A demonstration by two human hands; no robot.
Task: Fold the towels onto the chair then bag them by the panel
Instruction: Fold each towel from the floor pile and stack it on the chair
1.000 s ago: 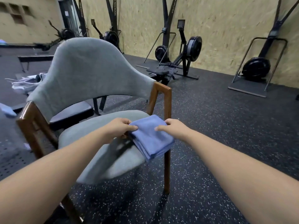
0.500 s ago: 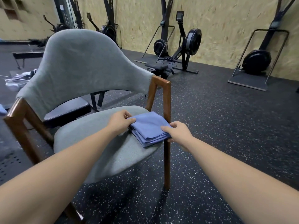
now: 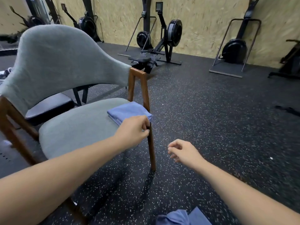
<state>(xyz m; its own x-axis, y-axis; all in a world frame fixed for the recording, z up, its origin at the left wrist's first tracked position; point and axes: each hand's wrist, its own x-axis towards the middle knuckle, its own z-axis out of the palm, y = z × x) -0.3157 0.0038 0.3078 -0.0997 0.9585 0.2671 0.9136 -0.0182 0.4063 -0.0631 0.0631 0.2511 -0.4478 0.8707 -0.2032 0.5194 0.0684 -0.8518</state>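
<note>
Showing nearer than the right hand (image 3: 183,151), a loose towel (image 3: 180,217) is lying crumpled. Both hands are hovering apart, fingers loosely curled, holding nothing. Just beyond the left hand (image 3: 132,132), a folded towel (image 3: 128,111) is resting on the chair (image 3: 73,130) seat.

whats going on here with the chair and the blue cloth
A person is folding towels onto a grey chair. One folded blue towel lies at the front right corner of the seat. The left hand hovers at the towel's near edge with loosely curled fingers, holding nothing. The right hand is empty too, out over the speckled floor. A crumpled blue towel shows at the bottom edge of the view, not yet folded. No bag is in sight.
</note>
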